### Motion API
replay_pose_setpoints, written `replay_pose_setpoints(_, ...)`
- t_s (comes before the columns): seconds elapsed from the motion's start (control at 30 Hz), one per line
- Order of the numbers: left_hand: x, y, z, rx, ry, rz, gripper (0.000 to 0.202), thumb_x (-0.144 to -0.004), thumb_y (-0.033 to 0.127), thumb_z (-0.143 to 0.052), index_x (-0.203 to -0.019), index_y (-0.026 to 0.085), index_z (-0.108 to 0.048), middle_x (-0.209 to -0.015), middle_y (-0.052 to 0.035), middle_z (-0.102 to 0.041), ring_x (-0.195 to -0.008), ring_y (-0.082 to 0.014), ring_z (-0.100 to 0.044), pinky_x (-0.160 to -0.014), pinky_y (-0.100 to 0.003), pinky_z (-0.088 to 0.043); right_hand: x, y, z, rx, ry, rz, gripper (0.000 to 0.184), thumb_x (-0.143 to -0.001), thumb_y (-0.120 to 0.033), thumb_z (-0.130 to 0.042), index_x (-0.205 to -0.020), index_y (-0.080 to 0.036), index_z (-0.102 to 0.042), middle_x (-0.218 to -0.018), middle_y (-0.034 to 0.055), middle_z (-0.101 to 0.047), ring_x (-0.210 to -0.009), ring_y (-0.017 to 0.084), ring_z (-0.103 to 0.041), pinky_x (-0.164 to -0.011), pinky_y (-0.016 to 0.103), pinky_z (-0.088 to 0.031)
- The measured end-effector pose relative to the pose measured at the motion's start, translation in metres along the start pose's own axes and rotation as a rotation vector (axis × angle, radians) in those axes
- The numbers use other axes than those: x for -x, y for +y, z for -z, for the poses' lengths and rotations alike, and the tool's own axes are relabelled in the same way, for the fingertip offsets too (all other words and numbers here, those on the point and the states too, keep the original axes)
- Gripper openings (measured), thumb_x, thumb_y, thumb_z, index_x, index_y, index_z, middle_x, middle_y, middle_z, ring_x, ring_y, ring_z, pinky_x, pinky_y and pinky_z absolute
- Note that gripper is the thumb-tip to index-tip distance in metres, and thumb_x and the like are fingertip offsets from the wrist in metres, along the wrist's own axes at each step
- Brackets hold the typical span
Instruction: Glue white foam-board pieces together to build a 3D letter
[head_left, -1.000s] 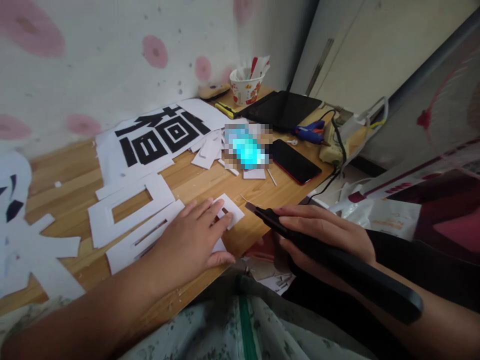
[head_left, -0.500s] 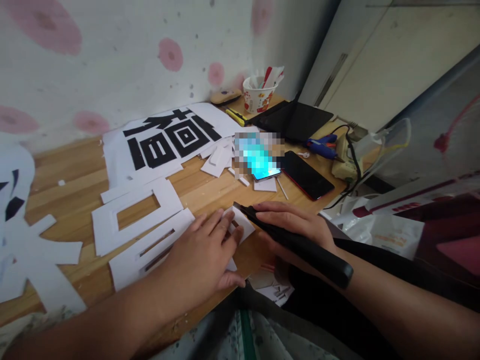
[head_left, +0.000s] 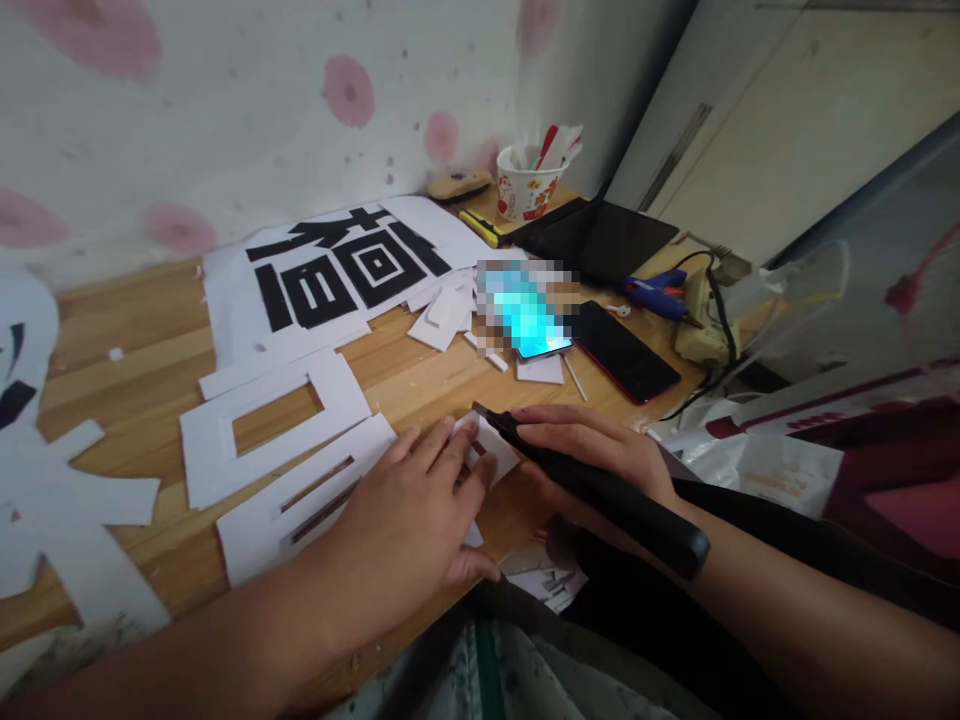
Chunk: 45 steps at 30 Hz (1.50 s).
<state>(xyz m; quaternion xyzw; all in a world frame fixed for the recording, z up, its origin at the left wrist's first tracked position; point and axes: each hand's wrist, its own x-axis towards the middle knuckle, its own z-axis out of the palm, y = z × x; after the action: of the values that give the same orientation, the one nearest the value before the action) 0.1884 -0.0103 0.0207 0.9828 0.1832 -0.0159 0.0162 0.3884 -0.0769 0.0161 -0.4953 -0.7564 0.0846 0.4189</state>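
Observation:
My right hand (head_left: 592,450) is wrapped round a black utility knife (head_left: 622,505). Its dark tip points left and rests at the upper edge of a small white board piece (head_left: 502,447) with a cut-out slot. My left hand (head_left: 424,495) lies on that piece with fingers stretched out, covering part of it. Left of my left hand is a white board with two long slots (head_left: 255,525). Beyond that lies a white rectangular frame (head_left: 202,450). A printed sheet with a bold black character (head_left: 225,300) lies farther back.
White cut-out shapes (head_left: 112,500) lie at far left. Toward the back right are a lit phone (head_left: 532,315), a dark phone (head_left: 626,355), a yellow cutter (head_left: 480,228), a paper cup (head_left: 529,190), a blue glue gun (head_left: 656,293) and a power strip (head_left: 705,325) with a cable.
The whole view has shifted slightly, with the things at the back appearing farther right. Both hands and the knife hold nearly the same position on the small white piece.

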Motion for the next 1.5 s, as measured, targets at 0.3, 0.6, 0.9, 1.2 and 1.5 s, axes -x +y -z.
replay_pose_setpoints(0.3,0.0,0.0,0.002,0.01,-0.011,0.016,0.077,-0.072,0.068,-0.053,-0.126,0.014,-0.05,-0.14,-0.0226,-0.042,-0.129,-0.0359,-0.038,-0.1,-0.051,-0.035,0.002,-0.005,0.007,0.058,-0.063,-0.012,0.023,-0.079,-0.013,-0.059,-0.101,-0.018,-0.062,-0.106,0.0133,-0.067,-0.096,0.018,-0.066,-0.079,0.028,-0.056)
replay_pose_setpoints(0.6,0.001,0.001,0.005,-0.012,-0.035,0.016,0.077,-0.072,0.068,-0.052,-0.128,0.014,-0.049,-0.142,-0.0218,-0.039,-0.13,-0.0359,-0.038,-0.1,-0.052,-0.034,0.009,-0.011,0.012,0.086,-0.05,0.039,0.022,-0.077,-0.013,-0.06,-0.099,-0.014,-0.063,-0.103,0.0154,-0.068,-0.093,0.018,-0.067,-0.077,0.025,-0.056)
replay_pose_setpoints(0.9,0.002,0.002,0.002,-0.013,-0.048,0.027,0.076,-0.073,0.066,-0.053,-0.13,0.016,-0.046,-0.143,-0.0215,-0.038,-0.13,-0.0369,-0.037,-0.1,-0.055,-0.032,0.032,-0.017,0.018,0.163,-0.044,0.046,0.025,-0.077,-0.014,-0.062,-0.101,-0.017,-0.062,-0.105,0.0124,-0.068,-0.091,0.016,-0.067,-0.074,0.023,-0.056)
replay_pose_setpoints(1.2,0.003,0.001,0.002,-0.033,-0.008,-0.008,0.072,-0.074,0.064,-0.054,-0.127,0.015,-0.049,-0.141,-0.0203,-0.041,-0.129,-0.036,-0.039,-0.098,-0.052,-0.035,0.055,-0.023,0.023,0.224,-0.03,0.04,0.031,-0.077,-0.013,-0.061,-0.107,-0.022,-0.06,-0.107,0.009,-0.068,-0.09,0.016,-0.067,-0.073,0.024,-0.057)
replay_pose_setpoints(1.5,0.003,0.0,-0.001,-0.011,0.007,-0.009,0.074,-0.073,0.065,-0.054,-0.127,0.015,-0.049,-0.141,-0.0218,-0.041,-0.128,-0.0372,-0.04,-0.099,-0.053,-0.033,0.064,-0.032,0.029,0.203,-0.038,0.044,0.033,-0.076,-0.01,-0.063,-0.107,-0.02,-0.06,-0.107,0.0103,-0.068,-0.091,0.017,-0.067,-0.076,0.024,-0.057)
